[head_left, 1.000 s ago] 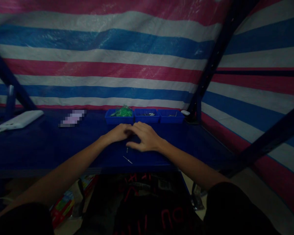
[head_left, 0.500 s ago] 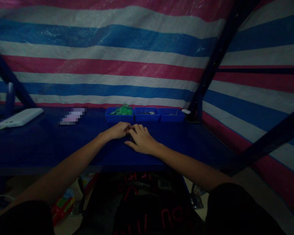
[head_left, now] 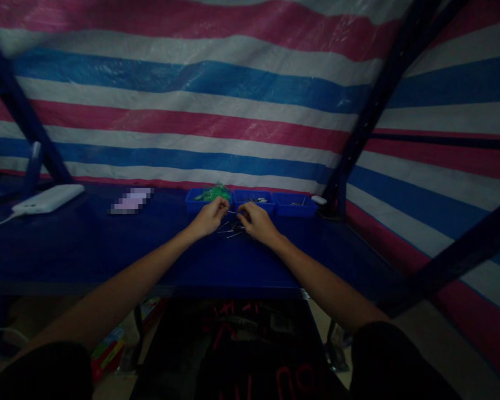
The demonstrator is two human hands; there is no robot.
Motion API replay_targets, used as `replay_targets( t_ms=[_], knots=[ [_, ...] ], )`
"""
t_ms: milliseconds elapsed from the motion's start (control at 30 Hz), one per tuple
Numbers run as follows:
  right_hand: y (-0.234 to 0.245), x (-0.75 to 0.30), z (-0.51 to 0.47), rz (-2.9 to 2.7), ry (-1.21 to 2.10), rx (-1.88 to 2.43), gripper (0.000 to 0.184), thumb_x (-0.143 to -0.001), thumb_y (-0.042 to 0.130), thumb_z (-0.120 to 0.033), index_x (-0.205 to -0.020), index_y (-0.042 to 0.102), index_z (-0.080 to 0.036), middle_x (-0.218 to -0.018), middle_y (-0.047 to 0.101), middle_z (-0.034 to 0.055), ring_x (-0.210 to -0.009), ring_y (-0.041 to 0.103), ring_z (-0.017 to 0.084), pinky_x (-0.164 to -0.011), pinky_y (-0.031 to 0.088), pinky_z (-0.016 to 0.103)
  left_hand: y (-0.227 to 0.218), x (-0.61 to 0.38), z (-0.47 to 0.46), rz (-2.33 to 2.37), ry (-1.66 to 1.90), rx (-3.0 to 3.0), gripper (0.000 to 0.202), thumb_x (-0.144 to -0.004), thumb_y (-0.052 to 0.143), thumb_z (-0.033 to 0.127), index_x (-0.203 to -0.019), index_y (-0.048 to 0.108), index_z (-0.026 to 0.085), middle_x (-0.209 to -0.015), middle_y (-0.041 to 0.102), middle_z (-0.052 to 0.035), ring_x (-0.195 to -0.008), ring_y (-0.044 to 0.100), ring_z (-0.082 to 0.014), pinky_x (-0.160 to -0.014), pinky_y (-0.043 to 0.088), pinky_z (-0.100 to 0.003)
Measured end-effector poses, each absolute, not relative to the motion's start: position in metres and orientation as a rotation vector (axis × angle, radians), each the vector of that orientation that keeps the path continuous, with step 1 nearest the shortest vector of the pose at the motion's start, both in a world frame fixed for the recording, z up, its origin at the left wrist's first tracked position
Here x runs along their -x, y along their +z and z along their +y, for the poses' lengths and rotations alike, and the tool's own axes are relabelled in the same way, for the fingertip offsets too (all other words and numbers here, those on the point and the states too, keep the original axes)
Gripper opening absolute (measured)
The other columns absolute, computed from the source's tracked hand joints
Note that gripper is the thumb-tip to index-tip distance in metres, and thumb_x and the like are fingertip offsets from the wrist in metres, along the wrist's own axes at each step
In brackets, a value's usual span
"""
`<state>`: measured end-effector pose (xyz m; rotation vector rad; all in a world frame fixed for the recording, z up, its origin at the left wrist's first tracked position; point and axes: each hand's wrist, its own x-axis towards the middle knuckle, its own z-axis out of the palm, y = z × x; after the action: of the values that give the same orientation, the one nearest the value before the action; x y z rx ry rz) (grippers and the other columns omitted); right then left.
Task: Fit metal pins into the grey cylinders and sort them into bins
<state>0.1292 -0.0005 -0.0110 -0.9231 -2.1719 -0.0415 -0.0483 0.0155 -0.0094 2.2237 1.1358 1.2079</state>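
Between my two hands runs a thin, pale metal rod (head_left: 233,213), held just above the table. The fingertips of my left hand (head_left: 211,216) are pinched on its left end. My right hand (head_left: 257,222) has thumb and fingers curled together at its other end, so that end is hidden. Beneath the hands lies a loose pile of thin metal rods (head_left: 233,235) on the blue table (head_left: 183,264). Their exact kind is too small and dark to make out.
Along the back stand three blue bins: one with green plastic packaging (head_left: 216,193), a middle bin (head_left: 254,209) and a right bin (head_left: 294,210) with small metal pieces. A white power bank (head_left: 48,199) with a cable, a blurred-out flat object (head_left: 131,201) and a small white case (head_left: 319,199) lie around.
My hands were together low on the table, covering the pile. They have lifted and parted slightly, with a rod between them, and the loose rods now show. The view has shifted a little.
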Motion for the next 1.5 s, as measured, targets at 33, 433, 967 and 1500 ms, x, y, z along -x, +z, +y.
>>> replay_targets(
  t_ms=[33,433,967,1500],
  knots=[
    [-0.010,-0.129,-0.002,-2.178,-0.073,0.943,0.008,-0.082,0.049,-0.020,-0.087,0.054,-0.017,-0.079,0.054,0.0031,-0.072,0.050,0.014,-0.067,0.038,0.024,-0.010,0.048,0.016,1.119,1.217,-2.190,0.006,-0.080,0.041,0.020,-0.084,0.044,0.017,-0.070,0.049,0.0014,-0.062,0.049,-0.0116,-0.061,0.041,-0.025],
    [0.019,-0.231,0.044,-1.551,-0.394,1.751,0.030,-0.084,0.042,-0.032,-0.102,0.055,-0.013,-0.097,0.061,0.0129,-0.088,0.055,0.023,-0.073,0.038,0.031,-0.007,0.055,0.004,1.436,0.370,-2.651,0.016,-0.072,0.054,0.033,-0.081,0.063,0.022,-0.088,0.060,-0.0032,-0.087,0.053,-0.0209,-0.072,0.038,-0.031],
    [0.001,-0.129,-0.012,-2.347,-0.215,1.000,0.016,-0.086,0.046,-0.026,-0.094,0.056,-0.017,-0.088,0.063,0.0052,-0.078,0.056,0.013,-0.066,0.036,0.023,0.001,0.043,0.003,1.323,0.908,-2.412,0.043,-0.082,0.036,0.044,-0.068,0.063,0.014,-0.061,0.058,-0.0009,-0.056,0.049,-0.0121,-0.055,0.034,-0.023],
    [0.015,-0.210,0.024,-1.689,-0.197,1.903,0.042,-0.085,0.041,-0.040,-0.118,0.047,-0.014,-0.089,0.065,0.0130,-0.082,0.062,0.024,-0.068,0.042,0.031,-0.009,0.090,0.033,1.213,0.461,-2.674,0.017,-0.076,0.049,0.028,-0.079,0.062,0.018,-0.082,0.060,-0.0042,-0.077,0.054,-0.0158,-0.073,0.041,-0.027]
  ],
)
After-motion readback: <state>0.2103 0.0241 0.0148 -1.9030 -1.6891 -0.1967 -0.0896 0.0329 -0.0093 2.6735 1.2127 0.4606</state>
